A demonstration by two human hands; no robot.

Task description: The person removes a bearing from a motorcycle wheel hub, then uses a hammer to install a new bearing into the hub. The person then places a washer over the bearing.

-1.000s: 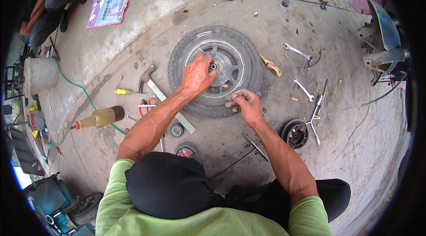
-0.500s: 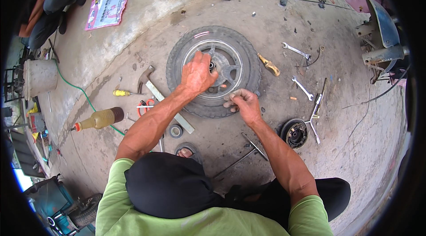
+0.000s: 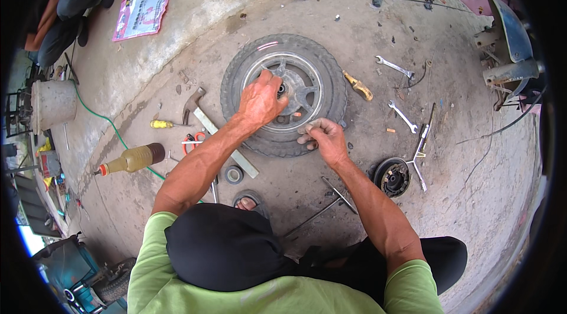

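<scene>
A wheel with a dusty black tyre (image 3: 328, 69) and a grey spoked metal rim (image 3: 308, 97) lies flat on the ground in front of me. Over the rim's left half, beside the hub, is my left hand (image 3: 262, 100). Its fingers are curled down, and what they hold, if anything, is hidden. My right hand (image 3: 326, 139) is at the wheel's near right edge, thumb and fingers pinched together; any small thing between them cannot be made out. An orange-brown bit (image 3: 296, 114) shows on the rim between the hands.
Left of the wheel lie a hammer (image 3: 194, 100), a yellow-handled screwdriver (image 3: 168, 124), a tape roll (image 3: 234, 174) and a bottle (image 3: 134, 158). To the right are a yellow-handled tool (image 3: 358, 86), two wrenches (image 3: 403, 116), a three-armed wrench (image 3: 417, 167) and a round drum part (image 3: 392, 178). Another person crouches far left.
My left hand has shifted very slightly over the rim. My right hand, the wheel and the tools around it look the same.
</scene>
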